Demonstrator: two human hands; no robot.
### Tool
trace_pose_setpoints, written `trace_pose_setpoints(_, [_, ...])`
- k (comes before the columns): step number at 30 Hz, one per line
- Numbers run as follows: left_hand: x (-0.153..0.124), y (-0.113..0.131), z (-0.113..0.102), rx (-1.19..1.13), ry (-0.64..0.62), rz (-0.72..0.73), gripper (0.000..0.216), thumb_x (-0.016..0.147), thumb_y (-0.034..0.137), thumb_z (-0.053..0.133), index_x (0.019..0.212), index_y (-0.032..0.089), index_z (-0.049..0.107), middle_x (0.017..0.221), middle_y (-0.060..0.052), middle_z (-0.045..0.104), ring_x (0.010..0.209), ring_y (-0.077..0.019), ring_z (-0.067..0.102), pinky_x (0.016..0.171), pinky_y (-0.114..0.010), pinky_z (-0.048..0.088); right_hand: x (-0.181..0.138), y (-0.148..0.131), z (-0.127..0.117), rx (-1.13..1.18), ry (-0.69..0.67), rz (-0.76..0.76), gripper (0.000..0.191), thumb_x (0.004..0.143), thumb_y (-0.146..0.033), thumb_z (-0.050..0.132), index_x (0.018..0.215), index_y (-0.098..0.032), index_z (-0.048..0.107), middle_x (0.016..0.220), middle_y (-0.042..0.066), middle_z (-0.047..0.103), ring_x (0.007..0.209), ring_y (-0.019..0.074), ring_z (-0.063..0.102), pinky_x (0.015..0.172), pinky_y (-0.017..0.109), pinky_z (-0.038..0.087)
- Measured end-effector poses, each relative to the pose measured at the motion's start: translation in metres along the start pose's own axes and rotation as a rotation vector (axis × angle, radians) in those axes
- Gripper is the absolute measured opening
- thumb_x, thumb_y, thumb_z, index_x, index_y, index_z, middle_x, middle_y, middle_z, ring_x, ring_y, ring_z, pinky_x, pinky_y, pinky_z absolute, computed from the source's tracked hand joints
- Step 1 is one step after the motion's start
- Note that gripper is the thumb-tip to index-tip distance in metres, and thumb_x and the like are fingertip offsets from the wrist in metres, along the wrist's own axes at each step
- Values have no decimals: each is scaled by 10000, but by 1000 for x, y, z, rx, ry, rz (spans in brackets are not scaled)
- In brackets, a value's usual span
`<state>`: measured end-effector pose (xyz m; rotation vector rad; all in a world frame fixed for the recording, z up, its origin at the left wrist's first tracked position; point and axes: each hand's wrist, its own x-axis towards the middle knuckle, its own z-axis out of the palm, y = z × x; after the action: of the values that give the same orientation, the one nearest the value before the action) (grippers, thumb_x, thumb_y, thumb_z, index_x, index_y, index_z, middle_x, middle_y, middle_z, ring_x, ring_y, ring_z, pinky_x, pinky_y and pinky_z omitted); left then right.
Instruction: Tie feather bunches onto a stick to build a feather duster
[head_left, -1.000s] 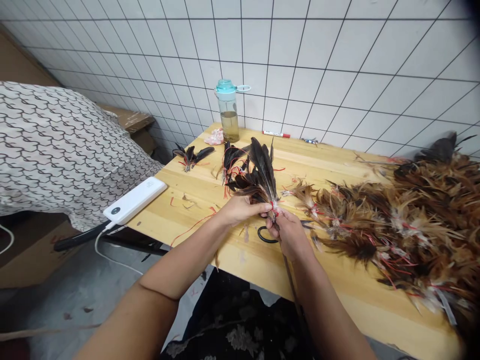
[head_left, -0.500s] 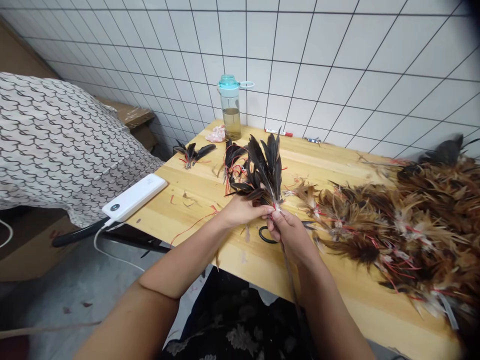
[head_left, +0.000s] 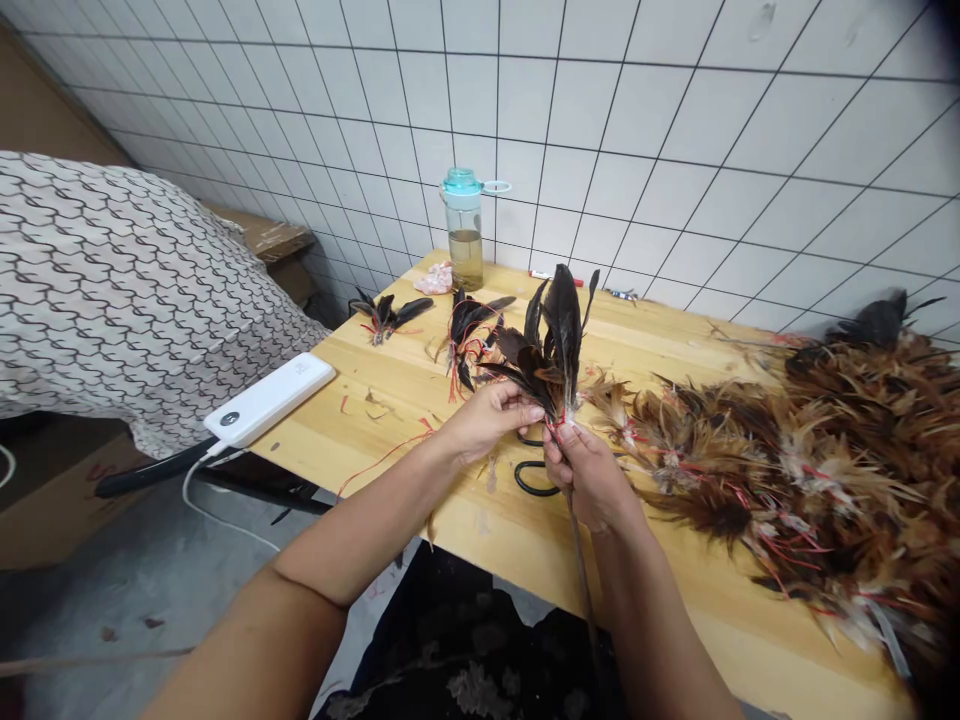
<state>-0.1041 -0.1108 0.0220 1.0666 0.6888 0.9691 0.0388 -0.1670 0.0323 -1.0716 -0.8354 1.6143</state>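
In the head view a bunch of dark feathers (head_left: 564, 325) stands upright over the table, bound at its base with red string around a thin stick (head_left: 579, 560). My right hand (head_left: 589, 470) is closed around the stick and the bound base. My left hand (head_left: 499, 415) pinches the lower left feathers of the same bunch between thumb and fingers. Beneath the hands lies a pair of scissors, its black handle loop (head_left: 534, 480) showing and the rest mostly covered. Behind the bunch rest more dark feathers tied with red string (head_left: 466, 335).
A large heap of brown feather bundles (head_left: 862, 430) covers the right side of the wooden table (head_left: 390, 420). At the back stand a water bottle (head_left: 465, 235) and a red marker (head_left: 551, 277). A white power bank (head_left: 270, 400) sits at the left edge. A small dark feather bundle (head_left: 384, 315) lies nearby.
The feather bunch has turned and shifted slightly right. My left hand has moved its grip away from the binding onto the left feathers. More of the scissors' handle shows.
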Motion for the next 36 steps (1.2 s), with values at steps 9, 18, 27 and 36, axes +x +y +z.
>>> trace_pose_setpoints(9, [2,-1,7,-89,60,26,276,633,227,795,746,117,568,629,5,605,533,-80,565,540,-208,397,5,5,0,4,21,38,435,621,-520,749,755,-147,569,551,-64,453,400,14,251,400,189,131])
trace_pose_setpoints(18, [-1,5,12,-169,10,-42,335,630,257,810,791,114,553,637,20,572,535,-63,542,512,-189,355,2,4,5,64,18,22,453,609,-530,780,741,-146,578,554,-59,466,417,15,238,407,186,134])
trace_pose_setpoints(27, [-4,2,13,-4,60,64,262,698,256,767,764,122,552,660,-1,617,597,-78,586,623,-211,444,3,-3,4,41,0,25,437,630,-520,767,735,-154,551,544,-71,424,406,16,207,399,196,106])
trace_pose_setpoints(36, [-6,6,12,-92,33,83,317,674,297,780,755,127,525,610,26,595,483,-86,587,545,-221,433,2,-10,5,-12,-49,31,436,656,-525,766,774,-144,593,614,-31,488,434,21,234,404,190,129])
